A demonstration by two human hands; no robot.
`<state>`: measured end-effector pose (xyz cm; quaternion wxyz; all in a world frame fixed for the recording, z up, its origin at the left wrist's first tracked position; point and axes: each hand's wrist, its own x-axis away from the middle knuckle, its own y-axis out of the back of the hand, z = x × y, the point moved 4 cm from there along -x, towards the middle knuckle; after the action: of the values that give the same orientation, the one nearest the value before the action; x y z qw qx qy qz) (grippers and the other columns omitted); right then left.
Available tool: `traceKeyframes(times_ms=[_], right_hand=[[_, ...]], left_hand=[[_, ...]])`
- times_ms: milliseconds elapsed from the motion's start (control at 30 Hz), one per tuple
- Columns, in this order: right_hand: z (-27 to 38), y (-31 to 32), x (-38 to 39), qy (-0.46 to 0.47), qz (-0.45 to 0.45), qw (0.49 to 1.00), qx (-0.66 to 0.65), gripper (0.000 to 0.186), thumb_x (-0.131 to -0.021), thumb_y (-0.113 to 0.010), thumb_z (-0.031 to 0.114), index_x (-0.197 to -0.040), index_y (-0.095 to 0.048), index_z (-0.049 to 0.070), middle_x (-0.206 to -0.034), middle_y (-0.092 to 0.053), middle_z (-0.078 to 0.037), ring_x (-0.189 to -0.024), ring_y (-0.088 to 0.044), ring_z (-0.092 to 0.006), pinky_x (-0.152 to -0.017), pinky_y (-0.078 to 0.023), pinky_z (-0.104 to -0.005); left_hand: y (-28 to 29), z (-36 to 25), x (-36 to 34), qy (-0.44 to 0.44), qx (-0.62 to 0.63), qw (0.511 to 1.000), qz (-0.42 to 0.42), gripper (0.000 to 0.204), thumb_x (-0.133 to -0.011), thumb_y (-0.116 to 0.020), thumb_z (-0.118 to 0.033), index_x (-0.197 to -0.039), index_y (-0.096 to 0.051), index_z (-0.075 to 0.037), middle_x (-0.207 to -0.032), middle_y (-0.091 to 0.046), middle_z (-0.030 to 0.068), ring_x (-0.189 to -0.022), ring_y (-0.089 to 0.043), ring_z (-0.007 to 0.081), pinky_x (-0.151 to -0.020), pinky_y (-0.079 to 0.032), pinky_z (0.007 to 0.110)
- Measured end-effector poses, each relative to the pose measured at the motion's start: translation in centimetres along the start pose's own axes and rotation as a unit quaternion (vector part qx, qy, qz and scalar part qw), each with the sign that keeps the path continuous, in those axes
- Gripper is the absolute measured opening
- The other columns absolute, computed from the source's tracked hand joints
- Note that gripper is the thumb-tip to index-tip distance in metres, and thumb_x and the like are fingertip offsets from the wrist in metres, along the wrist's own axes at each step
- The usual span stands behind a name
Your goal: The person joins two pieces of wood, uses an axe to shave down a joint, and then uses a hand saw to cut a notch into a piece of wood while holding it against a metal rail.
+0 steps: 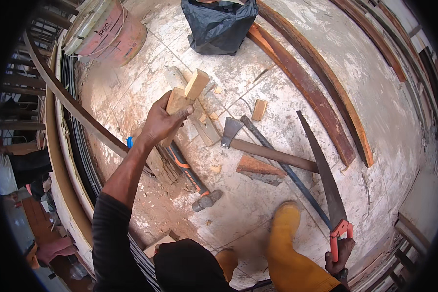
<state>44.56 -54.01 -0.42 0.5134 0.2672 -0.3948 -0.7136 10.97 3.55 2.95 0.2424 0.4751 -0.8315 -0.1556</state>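
Observation:
My left hand (pixel 166 120) is closed around a pale wooden piece (pixel 179 100), whose upper end has a notched, stepped shape. In my right hand (pixel 340 257), low on the right, is the red handle of a handsaw (pixel 325 175); its toothed blade points up and away over the floor. Between the two hands lie a hatchet (pixel 272 155) with a wooden handle, a long dark metal bar (pixel 289 173) under it, and a reddish wood chunk (pixel 260 170). Below my left hand, a hammer (pixel 208 199) with an orange and black handle rests on the floor.
A pinkish bucket (pixel 113 36) and a black plastic bag (pixel 219 27) stand at the far side. Long dark boards (pixel 309 87) lie to the right of the bag. A small wood block (pixel 259 110) and a flat offcut (pixel 205 129) are on the tiled floor. My yellow boot (pixel 286 224) is near the tools.

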Motion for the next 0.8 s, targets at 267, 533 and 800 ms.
traceKeyframes(times_ms=[267,533,800], right_hand=[[-2.8,-4.0,2.6,-0.092,-0.007,0.988,0.123,0.05,-0.094,-0.059,0.042,-0.116,-0.055,-0.003,-0.111,-0.055,-0.021,-0.113,-0.047,-0.0423,-0.102,-0.029,-0.0587],[4.0,-5.2,-11.4,0.005,-0.03,0.997,0.071,0.068,-0.084,-0.072,0.03,-0.138,-0.045,0.0,-0.134,-0.048,-0.025,-0.126,-0.044,-0.0455,-0.109,-0.032,-0.053],[8.6,-11.3,-32.1,0.148,0.242,0.955,0.08,0.051,-0.081,-0.071,0.018,-0.126,-0.053,0.001,-0.104,-0.063,-0.021,-0.088,-0.065,-0.0408,-0.076,-0.054,-0.0481]], left_hand=[[0.1,-5.2,6.3,-0.058,-0.209,0.976,-0.004,0.05,-0.085,-0.08,-0.038,-0.11,-0.058,-0.001,-0.082,-0.071,0.0134,-0.077,-0.07,0.0213,-0.071,-0.054,0.038],[-1.5,5.6,0.3,-0.018,-0.385,0.923,-0.018,0.061,-0.088,-0.07,-0.053,-0.114,-0.046,-0.003,-0.082,-0.068,0.0246,-0.084,-0.068,0.0444,-0.071,-0.052,0.052],[-1.0,4.9,-4.4,0.015,-0.393,0.919,0.013,0.077,-0.076,-0.078,-0.062,-0.111,-0.045,-0.002,-0.089,-0.068,0.0288,-0.089,-0.068,0.0463,-0.075,-0.053,0.053]])
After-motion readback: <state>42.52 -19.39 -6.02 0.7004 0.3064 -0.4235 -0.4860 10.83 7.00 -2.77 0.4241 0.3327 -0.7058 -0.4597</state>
